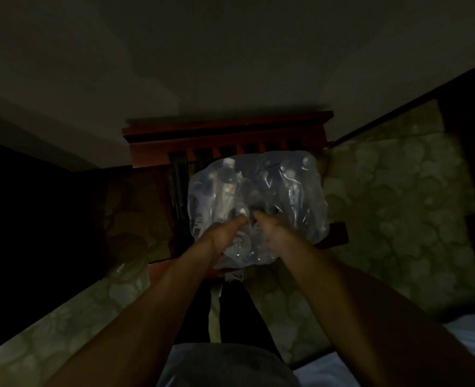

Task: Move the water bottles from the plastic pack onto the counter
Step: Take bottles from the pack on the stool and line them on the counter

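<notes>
A clear plastic pack [295, 191] holding several water bottles sits on a reddish wooden chair [225, 132] in the middle of a dim scene. One bottle with a white cap [228, 174] shows through the film at the pack's upper left. My left hand [222, 233] and my right hand [272, 230] are both pressed into the near side of the pack, fingers curled into the plastic wrap. Bottle bottoms [240, 241] show between the two hands. Whether either hand holds a bottle or only the film cannot be made out.
Patterned greenish cushions or bedding lie to the right [398, 205] and lower left [63, 317] of the chair. A pale wall [203, 65] rises behind it. A white strap [215, 311] hangs below the pack. Light bedding [468, 331] shows at the lower right.
</notes>
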